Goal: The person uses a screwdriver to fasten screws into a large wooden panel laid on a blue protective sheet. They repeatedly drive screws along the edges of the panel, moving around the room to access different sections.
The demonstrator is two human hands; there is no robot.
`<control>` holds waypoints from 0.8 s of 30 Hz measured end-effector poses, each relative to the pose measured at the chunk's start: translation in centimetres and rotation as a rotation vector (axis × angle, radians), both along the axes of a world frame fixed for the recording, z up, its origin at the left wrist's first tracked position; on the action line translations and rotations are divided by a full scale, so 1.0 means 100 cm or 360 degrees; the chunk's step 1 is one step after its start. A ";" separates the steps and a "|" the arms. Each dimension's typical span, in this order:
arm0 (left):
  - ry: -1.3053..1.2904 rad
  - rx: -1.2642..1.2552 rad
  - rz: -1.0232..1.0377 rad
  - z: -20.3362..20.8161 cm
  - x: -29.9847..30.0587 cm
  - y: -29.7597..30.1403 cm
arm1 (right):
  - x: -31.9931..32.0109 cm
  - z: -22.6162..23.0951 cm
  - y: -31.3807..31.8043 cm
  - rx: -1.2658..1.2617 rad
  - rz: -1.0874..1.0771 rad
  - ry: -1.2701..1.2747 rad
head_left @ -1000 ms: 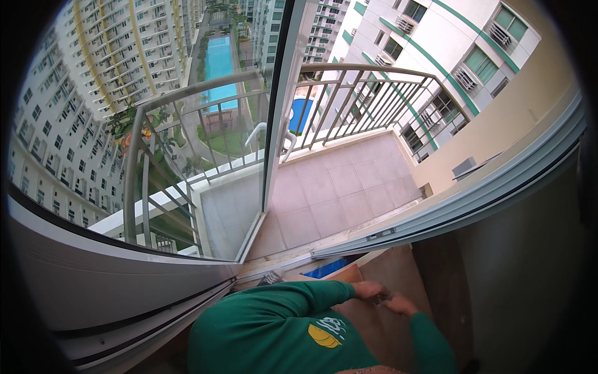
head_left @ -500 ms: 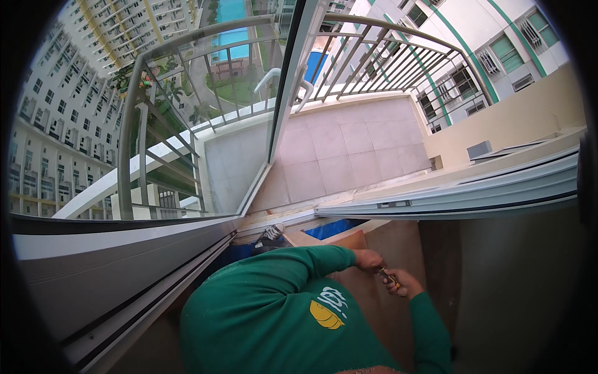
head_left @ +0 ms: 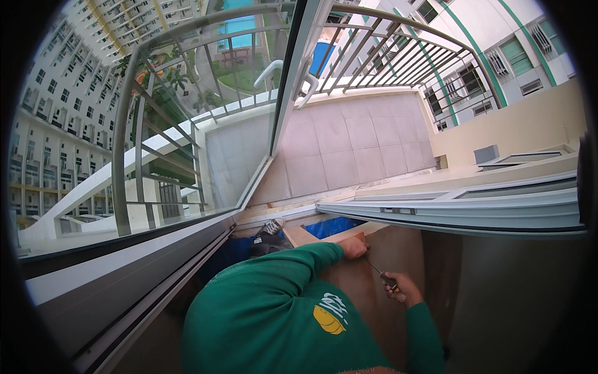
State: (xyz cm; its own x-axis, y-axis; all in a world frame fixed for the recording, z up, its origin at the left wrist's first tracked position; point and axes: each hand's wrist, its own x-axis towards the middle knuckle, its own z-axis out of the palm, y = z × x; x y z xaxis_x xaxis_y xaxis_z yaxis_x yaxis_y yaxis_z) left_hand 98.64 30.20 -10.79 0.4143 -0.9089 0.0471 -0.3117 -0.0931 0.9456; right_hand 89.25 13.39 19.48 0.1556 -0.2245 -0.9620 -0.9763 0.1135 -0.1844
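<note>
The left hand (head_left: 354, 247) lay flat, fingers together, on the far edge of one smooth brown wooden panel (head_left: 398, 249), beside a blue sheet (head_left: 333, 227). The right hand (head_left: 402, 288) was clenched round a slim screwdriver (head_left: 381, 277), its metal tip against the panel. Both sleeves were green knit. One dark shoe (head_left: 269, 229) showed nearby, beside the pale aluminium sliding-door frame (head_left: 461, 209).
</note>
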 end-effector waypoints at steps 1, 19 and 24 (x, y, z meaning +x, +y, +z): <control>-0.0664 0.0136 0.0050 0.016 -0.002 0.006 | 0.005 0.004 0.001 0.0078 0.0073 0.0020; -0.0594 -0.0211 0.0001 0.082 0.016 0.048 | -0.001 0.011 0.005 -0.0041 0.0251 0.0064; -0.0552 -0.0140 -0.0001 0.089 0.015 0.050 | -0.005 0.011 0.006 0.0204 0.0009 0.0172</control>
